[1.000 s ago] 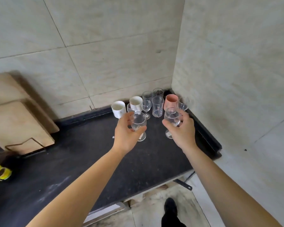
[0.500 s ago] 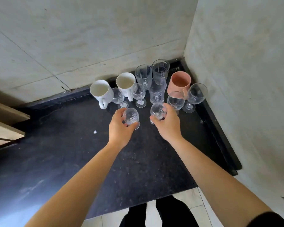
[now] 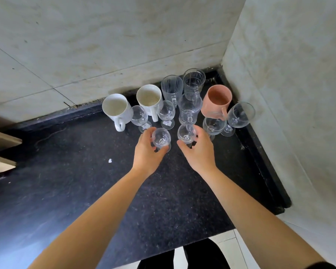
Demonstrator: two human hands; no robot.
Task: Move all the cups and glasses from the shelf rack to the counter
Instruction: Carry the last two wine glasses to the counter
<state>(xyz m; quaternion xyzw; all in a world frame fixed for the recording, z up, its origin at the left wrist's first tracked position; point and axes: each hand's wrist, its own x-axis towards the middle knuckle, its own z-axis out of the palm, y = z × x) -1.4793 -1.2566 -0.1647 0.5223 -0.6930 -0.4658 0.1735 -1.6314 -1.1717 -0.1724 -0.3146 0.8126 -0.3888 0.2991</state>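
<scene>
On the black counter (image 3: 81, 177), cups and glasses are gathered in the far right corner. My left hand (image 3: 146, 152) is wrapped around a small stemmed glass (image 3: 161, 138) that stands on the counter. My right hand (image 3: 199, 150) holds a second small stemmed glass (image 3: 186, 133) beside it. Behind them stand two white mugs (image 3: 115, 107) (image 3: 149, 98), a pink cup (image 3: 217, 100), several clear tumblers (image 3: 190, 107) and more stemmed glasses (image 3: 240, 115). The shelf rack is out of view.
Tiled walls close the corner behind and to the right of the counter. A wooden board edge (image 3: 2, 144) shows at the far left. The counter's front edge runs just above my legs (image 3: 182, 257) and the floor.
My view has tilted down and closer to the corner. Both hands have lowered their stemmed glasses to the counter in front of the group and still grip them.
</scene>
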